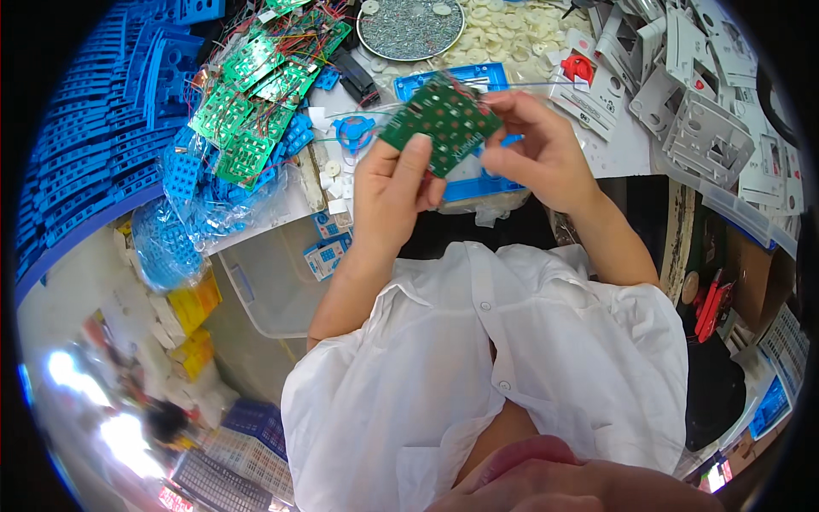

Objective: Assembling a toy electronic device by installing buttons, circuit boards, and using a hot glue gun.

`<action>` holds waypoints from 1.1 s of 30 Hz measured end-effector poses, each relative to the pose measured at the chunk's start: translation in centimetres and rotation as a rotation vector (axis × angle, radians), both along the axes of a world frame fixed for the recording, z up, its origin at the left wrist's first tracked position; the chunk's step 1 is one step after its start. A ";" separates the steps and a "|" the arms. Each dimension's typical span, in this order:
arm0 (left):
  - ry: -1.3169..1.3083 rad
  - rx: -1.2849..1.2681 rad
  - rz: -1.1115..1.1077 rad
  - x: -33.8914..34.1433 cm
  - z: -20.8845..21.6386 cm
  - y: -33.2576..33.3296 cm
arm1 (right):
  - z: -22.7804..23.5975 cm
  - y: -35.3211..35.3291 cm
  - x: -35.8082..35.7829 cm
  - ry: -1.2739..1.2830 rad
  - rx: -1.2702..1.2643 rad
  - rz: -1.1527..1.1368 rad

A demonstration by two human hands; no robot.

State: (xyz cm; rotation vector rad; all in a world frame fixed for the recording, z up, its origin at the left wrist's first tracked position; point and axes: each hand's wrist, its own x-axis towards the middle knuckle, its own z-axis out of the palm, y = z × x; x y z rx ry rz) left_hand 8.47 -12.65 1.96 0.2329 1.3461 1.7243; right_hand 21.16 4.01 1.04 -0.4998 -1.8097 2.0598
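A green circuit board (442, 124) is held up and tilted above the table's front edge. My left hand (394, 177) grips its lower left side, thumb on the face and fingers curled behind. At the board's right corner, where reddish wires show, my right hand (539, 147) has its fingers curled in. Whether these pinch a wire or only touch the board's edge is hidden. Beneath the board lies a blue plastic housing (467, 189), partly covered. Left of it sits a blue round plastic part (353, 132).
Wired green circuit boards (247, 128) pile up at the left, beside stacked blue plastic parts (85, 136). A round tray of small metal pieces (409, 30) and loose cream discs (512, 34) lie at the back. White plastic panels (708, 136) fill a bin at the right.
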 end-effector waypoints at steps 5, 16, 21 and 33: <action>0.062 -0.023 -0.098 0.1 -0.7 -0.9 | -1.7 0.8 -0.3 -0.001 -0.279 0.000; -0.269 0.092 -0.225 -1.3 -1.0 -2.1 | -1.9 1.9 -0.6 0.255 -0.408 0.123; -0.698 0.225 -0.501 -1.5 -0.5 -0.8 | -4.3 3.7 -3.7 0.607 -0.121 0.482; 0.083 0.103 -0.303 -1.1 -1.3 -1.3 | -3.6 3.6 -1.0 0.251 -0.581 0.344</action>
